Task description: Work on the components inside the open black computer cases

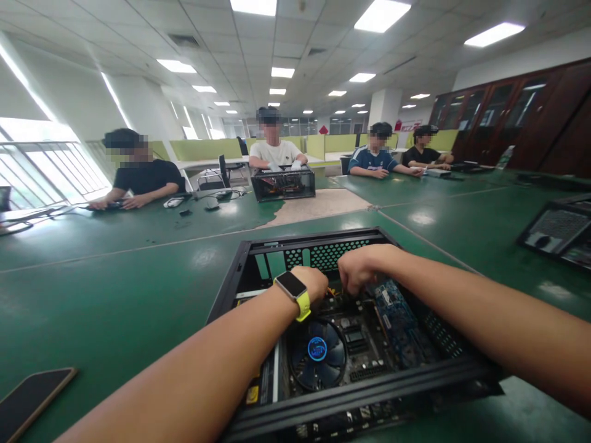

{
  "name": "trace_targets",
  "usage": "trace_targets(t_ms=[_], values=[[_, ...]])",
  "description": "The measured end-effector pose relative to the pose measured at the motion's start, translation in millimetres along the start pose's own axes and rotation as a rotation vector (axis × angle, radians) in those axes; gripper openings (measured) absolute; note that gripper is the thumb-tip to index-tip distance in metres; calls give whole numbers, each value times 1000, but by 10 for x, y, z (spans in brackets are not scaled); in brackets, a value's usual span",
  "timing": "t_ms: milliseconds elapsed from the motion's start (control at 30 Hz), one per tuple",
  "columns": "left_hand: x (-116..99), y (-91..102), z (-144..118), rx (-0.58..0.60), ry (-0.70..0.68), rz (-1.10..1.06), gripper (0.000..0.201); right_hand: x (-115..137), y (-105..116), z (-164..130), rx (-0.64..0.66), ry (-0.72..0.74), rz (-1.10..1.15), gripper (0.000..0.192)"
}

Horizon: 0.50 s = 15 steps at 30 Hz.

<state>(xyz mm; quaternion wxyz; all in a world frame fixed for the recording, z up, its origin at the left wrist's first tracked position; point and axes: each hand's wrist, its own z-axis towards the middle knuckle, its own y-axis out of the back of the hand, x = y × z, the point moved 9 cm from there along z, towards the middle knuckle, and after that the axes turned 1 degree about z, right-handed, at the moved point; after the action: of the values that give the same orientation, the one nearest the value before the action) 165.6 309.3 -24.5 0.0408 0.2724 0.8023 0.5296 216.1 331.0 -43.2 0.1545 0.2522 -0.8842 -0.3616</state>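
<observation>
An open black computer case [369,387] lies on the table in front of me, and both my hands reach inside toward its far wall. My left hand [314,284], below a watch [292,286] with a yellow-green strap, is closed with its fingertips hidden. Beside it, yellow wires [331,291] show between the hands. My right hand [362,267] is closed, knuckles up, fingers pointing down; its grip is hidden too. Nearer me sits a round CPU cooler fan [317,349] on the motherboard [364,344]. A blue circuit board [397,314] stands to the right, under my right forearm.
A phone [32,400] lies at the lower left of the green table [138,295]. Another computer case [561,227] is at the right edge. Across the table, a person in white [276,152] works at a case [284,184]; several other people sit along the far side.
</observation>
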Motion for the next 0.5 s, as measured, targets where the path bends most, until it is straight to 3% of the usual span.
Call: trace_targets(t_ms=[133,367,500], values=[[-161,-74,39,37,-82,38,30,-45,-173,46,73,-40,57,27],[-220,-131,87,-30,-142,80,30,-15,-218,308,2,-65,-38,33],[-255,99,-28,-115,-162,95,28,37,-104,72,-10,-114,-80,36]])
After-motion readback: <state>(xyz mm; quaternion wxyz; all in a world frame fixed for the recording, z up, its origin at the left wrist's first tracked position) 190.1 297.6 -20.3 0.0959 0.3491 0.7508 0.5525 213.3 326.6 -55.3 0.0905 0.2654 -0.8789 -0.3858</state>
